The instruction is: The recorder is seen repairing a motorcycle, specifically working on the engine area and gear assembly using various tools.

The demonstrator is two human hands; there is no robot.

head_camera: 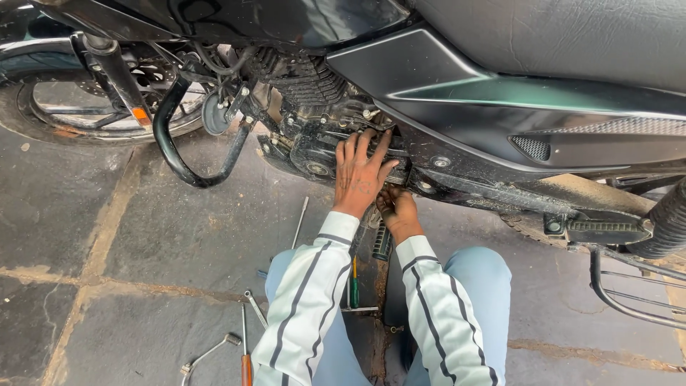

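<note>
A black motorcycle (500,93) stands side-on in front of me on a stone floor. My left hand (359,174) lies flat with fingers spread on the dark engine side cover (314,154). Just below and to its right, my right hand (399,213) is curled in under the engine near the foot peg (381,241); what its fingers hold is hidden. Both arms wear white sleeves with dark stripes, and my knees in blue jeans frame the spot.
The front wheel (43,107) and a curved black crash guard (179,154) are at left. A rear footrest (604,229) and metal side frame (636,293) are at right. Spanners (207,352), a long rod (300,221) and a green-handled screwdriver (354,286) lie on the slabs by my knees.
</note>
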